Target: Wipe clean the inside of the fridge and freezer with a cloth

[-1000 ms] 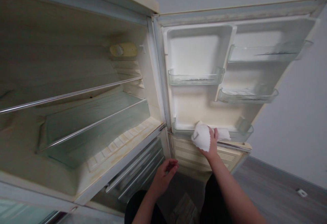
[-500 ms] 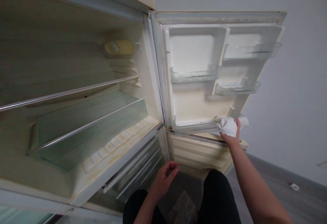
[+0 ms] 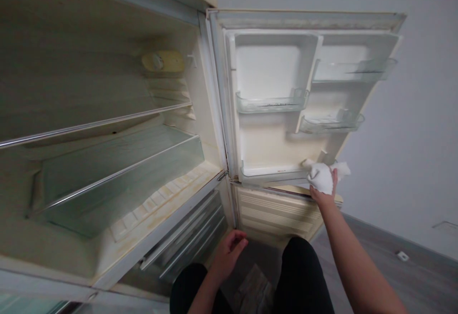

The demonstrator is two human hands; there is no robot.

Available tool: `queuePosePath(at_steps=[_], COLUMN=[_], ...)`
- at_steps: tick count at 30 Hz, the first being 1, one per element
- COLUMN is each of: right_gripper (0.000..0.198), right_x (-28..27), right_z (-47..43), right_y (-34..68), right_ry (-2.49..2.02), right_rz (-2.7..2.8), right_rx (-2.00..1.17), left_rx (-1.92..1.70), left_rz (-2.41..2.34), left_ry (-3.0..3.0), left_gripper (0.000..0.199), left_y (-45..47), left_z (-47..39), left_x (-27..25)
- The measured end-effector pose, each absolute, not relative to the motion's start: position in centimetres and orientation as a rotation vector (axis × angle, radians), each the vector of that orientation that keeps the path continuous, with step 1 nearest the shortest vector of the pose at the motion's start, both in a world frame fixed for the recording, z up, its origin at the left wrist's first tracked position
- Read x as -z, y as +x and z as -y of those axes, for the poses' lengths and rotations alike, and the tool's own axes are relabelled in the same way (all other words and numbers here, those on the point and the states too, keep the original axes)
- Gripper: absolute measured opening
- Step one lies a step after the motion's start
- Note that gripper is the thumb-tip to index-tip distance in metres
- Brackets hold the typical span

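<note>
A white cloth is bunched in my right hand, whose fingers wrap around it. The cloth rests against the lower right end of the bottom door bin on the open refrigerator door. Some of my right fingers are hidden behind the cloth. My left hand hangs above my knee, loosely curled and holding nothing, with a gap between thumb and fingers. It is near the lower compartment's drawers.
The refrigerator's interior holds a glass shelf and a clear drawer, with yellowish stains on the floor ledge. Below stands the open lower door. My knees are in front. A small white object lies at right.
My right hand and the cloth have shifted slightly right and down along the bottom door bin. The view has moved a little; my left hand keeps the same pose.
</note>
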State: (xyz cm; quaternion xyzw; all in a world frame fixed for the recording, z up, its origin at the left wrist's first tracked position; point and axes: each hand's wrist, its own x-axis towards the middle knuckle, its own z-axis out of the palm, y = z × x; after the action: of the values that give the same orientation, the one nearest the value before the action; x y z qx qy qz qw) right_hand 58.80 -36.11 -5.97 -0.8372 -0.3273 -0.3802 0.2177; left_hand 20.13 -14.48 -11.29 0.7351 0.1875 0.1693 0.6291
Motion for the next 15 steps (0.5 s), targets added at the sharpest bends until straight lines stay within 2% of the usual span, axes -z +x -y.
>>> queuePosePath(at_steps=[5, 9, 12, 15], right_gripper=[0.044, 0.040, 0.039, 0.047], right_x=[4.6, 3.3, 1.9, 0.3], right_z=[37.9, 37.4, 38.0, 40.5], right_y=[60.7, 59.4, 58.3, 58.3], right_ry=[-2.274, -2.199, -1.952, -1.601], right_rz=[0.753, 0.673, 0.579, 0.352], right_rx=[1.122, 1.022, 0.898, 0.907], left_rx=[-0.383, -0.390, -0.396, -0.385], left_rz=[-0.451, -0.491, -0.526, -0.540], left_ry=[1.667, 1.642, 1.616, 1.612], left_gripper=[0.039, 0.043, 0.047, 0.046], left_y=[19.2, 18.5, 18.5, 18.6], left_z=[14.0, 13.7, 14.0, 14.4], left_x=[11.7, 12.4, 12.4, 12.1])
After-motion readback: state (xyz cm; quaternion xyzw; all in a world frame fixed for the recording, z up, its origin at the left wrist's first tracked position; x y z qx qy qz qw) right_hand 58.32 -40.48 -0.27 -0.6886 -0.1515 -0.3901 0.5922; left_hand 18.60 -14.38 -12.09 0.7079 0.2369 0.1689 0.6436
